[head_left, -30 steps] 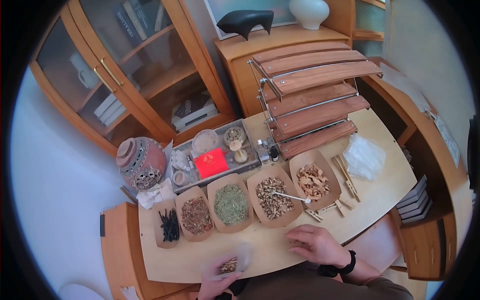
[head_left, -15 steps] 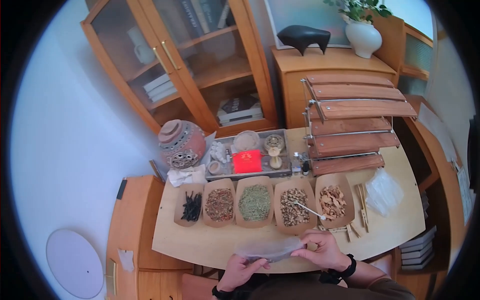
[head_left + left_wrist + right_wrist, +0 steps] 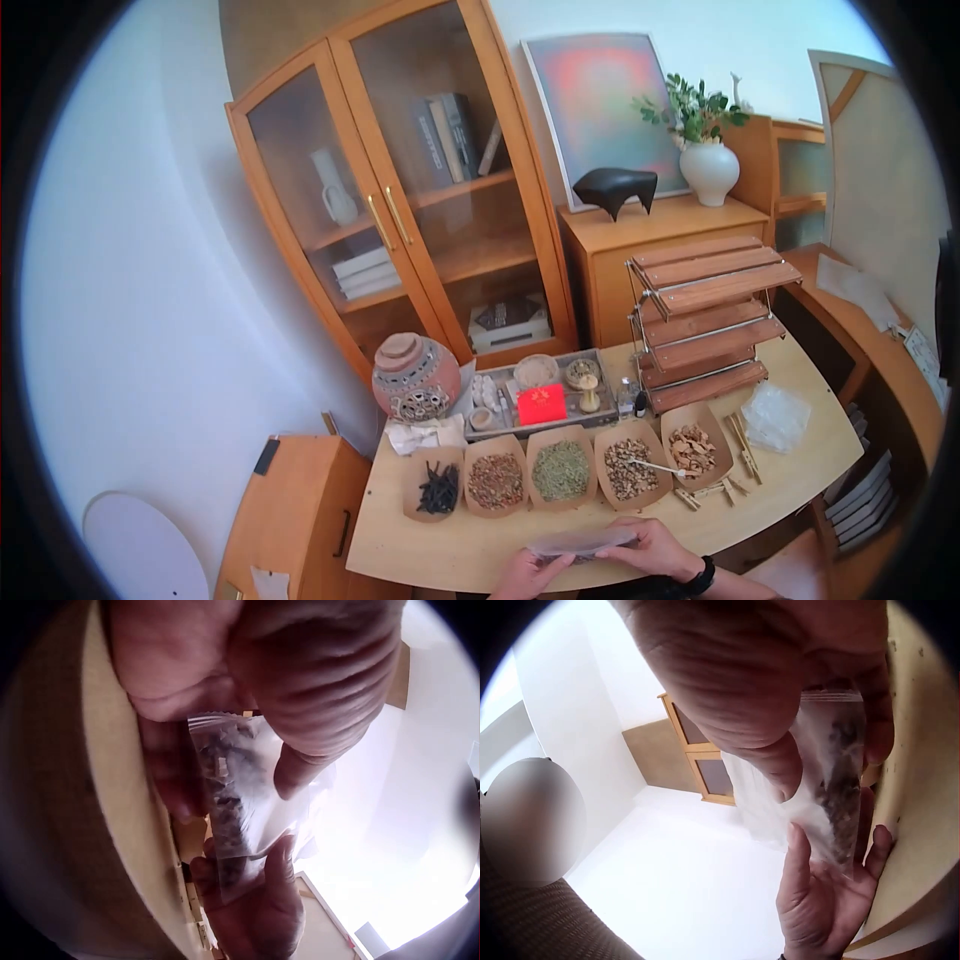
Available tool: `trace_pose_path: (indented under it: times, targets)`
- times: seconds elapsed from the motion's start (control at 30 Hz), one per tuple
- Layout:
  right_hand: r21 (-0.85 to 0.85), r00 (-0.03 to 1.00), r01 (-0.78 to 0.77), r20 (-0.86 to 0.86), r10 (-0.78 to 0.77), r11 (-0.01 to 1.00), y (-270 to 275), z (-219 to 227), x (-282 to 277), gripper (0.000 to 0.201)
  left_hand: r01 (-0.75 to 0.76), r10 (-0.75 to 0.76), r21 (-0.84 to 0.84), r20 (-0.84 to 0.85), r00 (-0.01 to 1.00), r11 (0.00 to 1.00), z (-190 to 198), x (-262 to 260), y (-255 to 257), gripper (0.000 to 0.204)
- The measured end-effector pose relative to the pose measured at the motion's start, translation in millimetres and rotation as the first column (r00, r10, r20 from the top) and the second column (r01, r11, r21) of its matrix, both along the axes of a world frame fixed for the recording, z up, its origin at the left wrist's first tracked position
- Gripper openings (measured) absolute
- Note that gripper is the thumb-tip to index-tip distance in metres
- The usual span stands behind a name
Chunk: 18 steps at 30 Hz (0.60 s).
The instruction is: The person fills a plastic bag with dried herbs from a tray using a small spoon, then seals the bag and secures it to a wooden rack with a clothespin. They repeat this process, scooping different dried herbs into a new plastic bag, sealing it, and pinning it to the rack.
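Observation:
A clear plastic zip bag [image 3: 580, 543] with dark dried pieces inside is held between both hands at the table's front edge. My left hand [image 3: 533, 574] pinches its left end, thumb on top. My right hand [image 3: 655, 550] pinches the other end. Both wrist views show the bag [image 3: 244, 795] stretched between the hands, its contents gathered along one side. Beyond the hands stand several paper trays in a row. They hold black strips [image 3: 438, 490], reddish-brown bits [image 3: 495, 482], green dried herb [image 3: 561, 470], brown slices [image 3: 628, 472] and tan chips [image 3: 692, 450]. A white spoon [image 3: 655, 466] lies across the brown slices.
Wooden clips [image 3: 745, 447] and clear plastic bags [image 3: 778, 418] lie at the right. A tiered wooden rack [image 3: 710, 325] stands behind them. At the back are a grey tray [image 3: 485, 434] with a red packet [image 3: 541, 404] and a patterned jar [image 3: 413, 380].
A second ago only my left hand held the bag, and the right was apart from it. Since then the right hand has taken its other end. The head view has also shifted.

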State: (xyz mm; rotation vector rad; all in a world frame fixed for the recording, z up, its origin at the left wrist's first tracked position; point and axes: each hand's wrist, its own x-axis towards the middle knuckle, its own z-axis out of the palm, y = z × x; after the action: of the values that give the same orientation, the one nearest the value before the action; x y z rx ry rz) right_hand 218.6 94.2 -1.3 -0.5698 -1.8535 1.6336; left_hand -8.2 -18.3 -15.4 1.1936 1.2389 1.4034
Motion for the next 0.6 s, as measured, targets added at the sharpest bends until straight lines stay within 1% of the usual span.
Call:
trace_pose_path:
  times: [0.03, 0.07, 0.13, 0.17, 0.23, 0.27, 0.3, 0.33, 0.37, 0.43, 0.47, 0.53, 0.57, 0.6]
  targets:
    - [0.007, 0.998, 0.058, 0.006, -0.058, 0.998, -6, -4, -3, 0.018, 0.035, -0.035, -0.001, -0.004, 0.999, 0.999, -15, -9, 1, 0.021]
    - [0.032, 0.998, 0.066, 0.012, -0.066, 0.997, -13, -11, -5, 0.018, 0.035, -0.035, 0.001, -0.053, 0.998, 0.999, -48, -23, 0, 0.023]
    - [0.018, 0.979, 0.205, 0.003, -0.205, 0.979, -21, -18, -10, 0.017, 0.066, -0.064, 0.028, -0.054, 0.996, 0.997, -36, -19, 1, 0.024]
    - [0.043, 0.978, 0.208, 0.008, -0.208, 0.977, -23, -15, -11, 0.017, 0.090, -0.088, 0.022, -0.067, 0.994, 0.996, -31, -17, 1, 0.026]
    - [0.114, 0.964, 0.266, -0.062, -0.260, 0.957, -31, -4, -18, 0.011, 0.117, -0.116, 0.042, -0.041, 0.992, 0.992, -25, -16, 3, 0.025]
    - [0.132, 0.961, 0.277, -0.059, -0.271, 0.952, -28, -17, -20, 0.010, 0.120, -0.114, 0.090, -0.074, 0.991, 0.989, -21, -16, 1, 0.025]
    - [0.139, 0.959, 0.284, -0.066, -0.277, 0.949, -28, -16, -22, 0.010, 0.126, -0.112, 0.133, -0.107, 0.988, 0.983, -16, -15, 0, 0.024]
    - [0.163, 0.955, 0.295, -0.041, -0.292, 0.942, -30, -14, -24, 0.009, 0.103, -0.100, 0.131, -0.032, 0.994, 0.986, -18, -13, -1, 0.022]
    - [0.186, 0.951, 0.306, -0.015, -0.309, 0.934, -30, -14, -27, 0.008, 0.113, -0.108, 0.137, -0.038, 0.993, 0.984, -25, -13, 1, 0.022]
    - [0.197, 0.951, 0.304, -0.002, -0.310, 0.932, -29, -17, -29, 0.010, 0.046, -0.048, 0.101, 0.024, 0.999, 0.994, -31, -14, 2, 0.020]
    - [0.202, 0.953, 0.294, 0.020, -0.304, 0.934, -30, -19, -29, 0.012, 0.060, -0.062, 0.101, 0.024, 0.998, 0.993, -34, -17, 3, 0.020]
    - [0.210, 0.947, 0.308, 0.022, -0.319, 0.928, -29, -21, -27, 0.013, 0.093, -0.102, 0.108, 0.078, 0.992, 0.990, -21, -15, -1, 0.020]
    - [0.216, 0.947, 0.310, 0.020, -0.322, 0.926, -29, -22, -25, 0.014, 0.114, -0.122, 0.101, 0.079, 0.989, 0.988, -20, -15, -2, 0.020]
    - [0.209, 0.939, 0.332, 0.020, -0.343, 0.920, -30, -24, -25, 0.014, 0.080, -0.085, 0.104, 0.040, 0.996, 0.991, -20, -15, -2, 0.020]
